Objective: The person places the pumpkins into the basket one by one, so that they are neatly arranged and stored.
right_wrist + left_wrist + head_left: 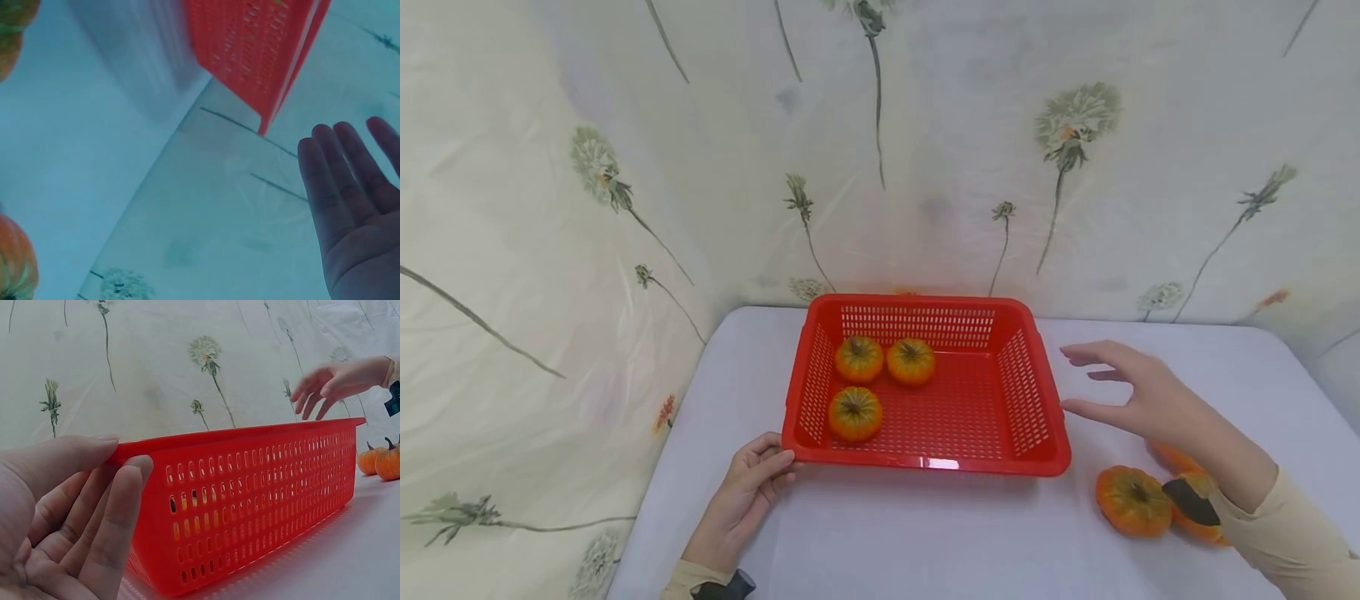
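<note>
A red plastic basket (940,465) with slotted walls sits on the white table. My left hand (750,487) pinches its near left corner, thumb (94,450) over the rim and fingertips under it. Inside, toward the left, lie three small orange pumpkins, one at the back left (859,360), one beside it (911,362) and one nearer the front (855,414). Just off the basket's right wall, my right hand (1138,392) is in the air with fingers apart and nothing between them. In the right wrist view, its fingers (350,181) are extended.
More pumpkins are on the table to the right, one in plain sight (1133,500) and others partly hidden under the right forearm. A white cloth with dandelion prints (925,167) hangs behind the table (925,533) and on its left side.
</note>
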